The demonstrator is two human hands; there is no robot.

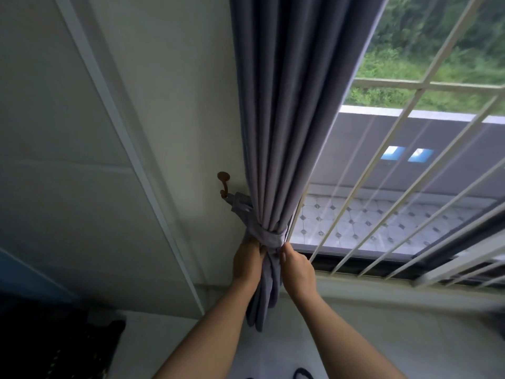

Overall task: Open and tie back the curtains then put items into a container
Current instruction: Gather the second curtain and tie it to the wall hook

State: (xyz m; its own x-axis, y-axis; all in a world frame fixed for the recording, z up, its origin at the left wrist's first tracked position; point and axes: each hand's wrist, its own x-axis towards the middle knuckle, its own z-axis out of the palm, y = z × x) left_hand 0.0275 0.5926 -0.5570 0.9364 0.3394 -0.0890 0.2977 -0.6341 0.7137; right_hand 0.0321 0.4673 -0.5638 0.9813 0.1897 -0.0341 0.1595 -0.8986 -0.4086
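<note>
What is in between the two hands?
In the head view, the bunched grey curtain hangs between the left hand and right hand, just below the tieback band. Both hands grip it.

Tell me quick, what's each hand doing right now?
Left hand: grips the gathered curtain just under the tie-back.
Right hand: pinches the fabric below the tie-back.

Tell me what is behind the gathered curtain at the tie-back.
Behind the curtain on its right are white window bars; on its left the tie-back runs to a wall hook. The wall and window edge directly behind the folds are covered.
</note>
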